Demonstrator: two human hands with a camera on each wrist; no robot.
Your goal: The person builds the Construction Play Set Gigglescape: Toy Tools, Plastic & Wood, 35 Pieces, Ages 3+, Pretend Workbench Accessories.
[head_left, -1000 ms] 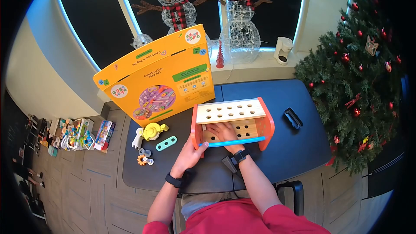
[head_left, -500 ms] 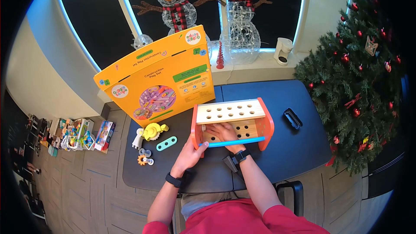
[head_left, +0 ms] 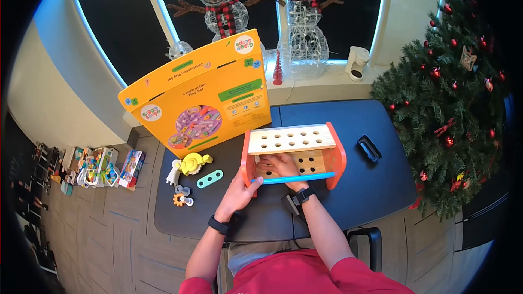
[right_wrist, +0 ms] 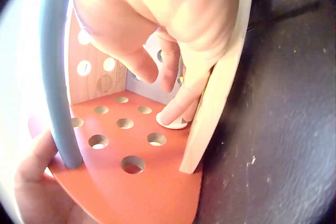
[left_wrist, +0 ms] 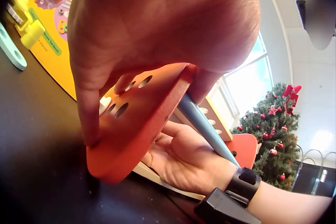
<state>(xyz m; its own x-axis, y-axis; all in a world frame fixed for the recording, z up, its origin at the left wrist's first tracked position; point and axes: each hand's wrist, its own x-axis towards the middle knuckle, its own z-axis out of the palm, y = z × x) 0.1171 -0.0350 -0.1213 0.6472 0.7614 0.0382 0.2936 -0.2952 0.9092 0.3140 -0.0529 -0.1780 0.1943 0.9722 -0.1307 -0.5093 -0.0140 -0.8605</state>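
A toy workbench (head_left: pixel 256 142) with a holed wooden top, red-orange side panels and a blue front bar (head_left: pixel 299 178) stands on the dark table. My left hand (head_left: pixel 235 196) grips its left side panel (left_wrist: pixel 139 129), thumb by the bar and fingers along the outer face. Inside the frame, under the wooden top, is my right hand (head_left: pixel 282 166). One of its fingers presses a white round disc (right_wrist: pixel 179 125) against the inner face of that panel, while the other fingers hang slightly bent. Part of the right hand is hidden under the top in the head view.
Left of the workbench lie a teal holed strip (head_left: pixel 210 178), a yellow toy piece (head_left: pixel 192 164), an orange gear (head_left: pixel 178 200) and small grey pieces. A big yellow box (head_left: pixel 248 84) stands behind them. At the right lies a black tray-like object (head_left: pixel 369 149), near a decorated tree (head_left: pixel 441 109).
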